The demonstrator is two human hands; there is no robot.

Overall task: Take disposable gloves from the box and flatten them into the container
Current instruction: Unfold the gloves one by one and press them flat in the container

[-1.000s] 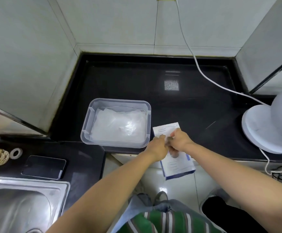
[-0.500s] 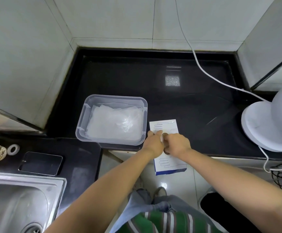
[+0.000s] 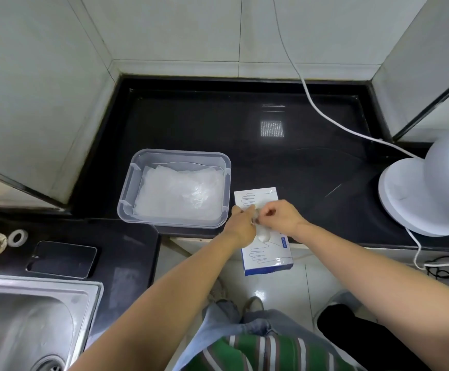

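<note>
Grip: left hand, right hand pinch filmy glove over rectangular box; translucent container beside.

I can read no word or number anywhere. The glove box at the near edge of the counter carries blue outline drawings of a hand at its far and near ends. The white print on the small blue label on its right side is too small to read.
</note>
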